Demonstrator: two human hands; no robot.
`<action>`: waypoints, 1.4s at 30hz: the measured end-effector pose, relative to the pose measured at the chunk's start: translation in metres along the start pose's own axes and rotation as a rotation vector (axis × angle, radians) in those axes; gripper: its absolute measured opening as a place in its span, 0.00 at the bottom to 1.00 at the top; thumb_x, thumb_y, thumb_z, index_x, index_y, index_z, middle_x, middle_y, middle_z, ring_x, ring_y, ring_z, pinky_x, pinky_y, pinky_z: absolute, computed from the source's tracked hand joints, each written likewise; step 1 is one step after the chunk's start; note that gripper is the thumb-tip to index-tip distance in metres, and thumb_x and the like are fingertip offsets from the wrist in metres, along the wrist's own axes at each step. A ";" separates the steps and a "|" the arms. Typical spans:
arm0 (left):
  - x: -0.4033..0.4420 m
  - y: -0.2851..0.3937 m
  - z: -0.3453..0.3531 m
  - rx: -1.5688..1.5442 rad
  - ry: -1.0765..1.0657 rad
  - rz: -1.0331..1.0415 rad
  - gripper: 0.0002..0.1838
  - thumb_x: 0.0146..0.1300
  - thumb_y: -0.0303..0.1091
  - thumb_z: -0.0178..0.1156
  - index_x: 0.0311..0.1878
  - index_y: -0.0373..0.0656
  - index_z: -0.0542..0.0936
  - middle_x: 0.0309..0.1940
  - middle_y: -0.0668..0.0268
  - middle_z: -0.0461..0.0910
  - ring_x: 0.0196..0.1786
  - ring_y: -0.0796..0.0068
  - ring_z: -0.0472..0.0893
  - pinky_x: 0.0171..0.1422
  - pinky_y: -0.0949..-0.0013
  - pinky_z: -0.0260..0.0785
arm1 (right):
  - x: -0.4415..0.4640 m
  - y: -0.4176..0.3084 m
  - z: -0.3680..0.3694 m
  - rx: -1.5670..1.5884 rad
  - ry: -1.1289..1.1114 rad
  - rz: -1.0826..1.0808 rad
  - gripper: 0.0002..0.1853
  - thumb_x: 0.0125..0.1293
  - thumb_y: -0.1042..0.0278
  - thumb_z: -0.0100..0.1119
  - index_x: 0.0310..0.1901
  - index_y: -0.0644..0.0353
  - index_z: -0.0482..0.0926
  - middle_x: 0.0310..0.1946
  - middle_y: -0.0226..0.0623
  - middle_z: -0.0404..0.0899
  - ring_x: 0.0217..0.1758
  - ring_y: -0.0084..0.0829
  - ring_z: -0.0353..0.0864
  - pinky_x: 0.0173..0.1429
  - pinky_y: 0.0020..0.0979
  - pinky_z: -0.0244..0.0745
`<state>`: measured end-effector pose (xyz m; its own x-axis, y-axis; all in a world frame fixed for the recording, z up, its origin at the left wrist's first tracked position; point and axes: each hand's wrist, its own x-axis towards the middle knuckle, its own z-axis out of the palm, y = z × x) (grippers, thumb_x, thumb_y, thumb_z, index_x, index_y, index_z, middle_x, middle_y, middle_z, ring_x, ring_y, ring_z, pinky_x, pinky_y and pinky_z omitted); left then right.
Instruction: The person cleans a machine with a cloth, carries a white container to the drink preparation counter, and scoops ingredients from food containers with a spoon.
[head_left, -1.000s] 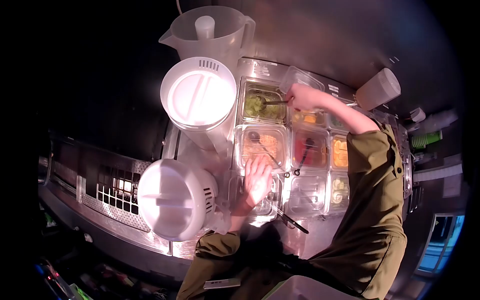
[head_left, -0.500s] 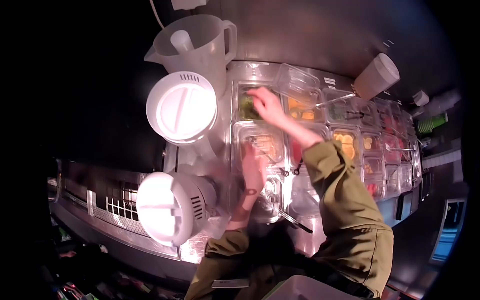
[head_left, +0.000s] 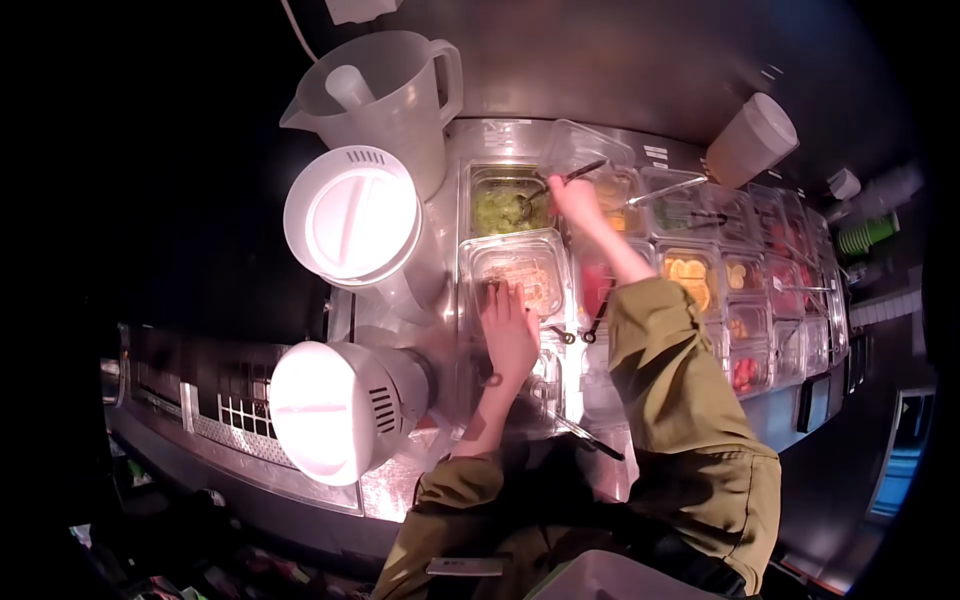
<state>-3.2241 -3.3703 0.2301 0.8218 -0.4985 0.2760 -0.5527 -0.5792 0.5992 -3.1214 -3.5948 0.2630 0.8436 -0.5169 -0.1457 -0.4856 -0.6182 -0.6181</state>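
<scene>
My right hand is closed round a dark-handled spoon at the back of the counter. The spoon's lower end reaches into a clear container of chopped green food. My left hand lies with fingers stretched over the near part of a clear lidded container of pale, shredded-looking food. Its fingertips touch the clear plastic, and the thumb is partly hidden. Below my left hand, tongs rest across another clear container.
More containers hold orange slices and red pieces. A tilted clear lid stands behind my right hand. At left are two white-topped machines and a large jug. A beige pitcher stands back right.
My right hand has moved right, off the green food, and now grips the spoon. My left hand has settled on the clear container, where the lid appears shifted.
</scene>
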 end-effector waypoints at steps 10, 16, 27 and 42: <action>0.012 0.000 0.001 0.060 -0.268 -0.280 0.23 0.53 0.42 0.56 0.51 0.42 0.71 0.61 0.51 0.57 0.64 0.50 0.55 0.62 0.49 0.50 | -0.018 -0.022 0.036 0.032 -0.079 -0.546 0.14 0.61 0.62 0.46 0.27 0.64 0.75 0.21 0.44 0.76 0.27 0.42 0.77 0.33 0.38 0.71; 0.022 -0.001 0.039 0.271 -0.071 0.050 0.30 0.53 0.50 0.53 0.59 0.48 0.67 0.63 0.53 0.54 0.65 0.53 0.53 0.65 0.48 0.46 | -0.023 -0.034 0.020 -0.063 -0.283 -0.645 0.11 0.59 0.65 0.50 0.26 0.64 0.75 0.29 0.46 0.77 0.35 0.45 0.75 0.38 0.40 0.70; 0.023 -0.010 0.044 0.171 -0.040 0.084 0.31 0.53 0.52 0.53 0.60 0.53 0.66 0.62 0.54 0.54 0.65 0.53 0.52 0.65 0.48 0.46 | -0.026 -0.039 -0.025 -0.069 -0.393 -0.731 0.13 0.61 0.64 0.48 0.29 0.65 0.76 0.20 0.47 0.73 0.25 0.44 0.74 0.31 0.39 0.69; 0.028 -0.003 0.042 0.302 -0.261 -0.002 0.32 0.58 0.55 0.46 0.65 0.55 0.56 0.65 0.54 0.48 0.68 0.53 0.46 0.69 0.50 0.36 | -0.021 -0.033 -0.027 -0.046 -0.375 -0.440 0.20 0.61 0.57 0.48 0.22 0.68 0.75 0.16 0.42 0.76 0.24 0.36 0.79 0.35 0.36 0.73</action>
<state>-3.2053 -3.4095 0.2040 0.7813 -0.6221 0.0512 -0.5992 -0.7244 0.3409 -3.1292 -3.5799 0.3070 0.9878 0.0344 -0.1516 -0.0734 -0.7565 -0.6498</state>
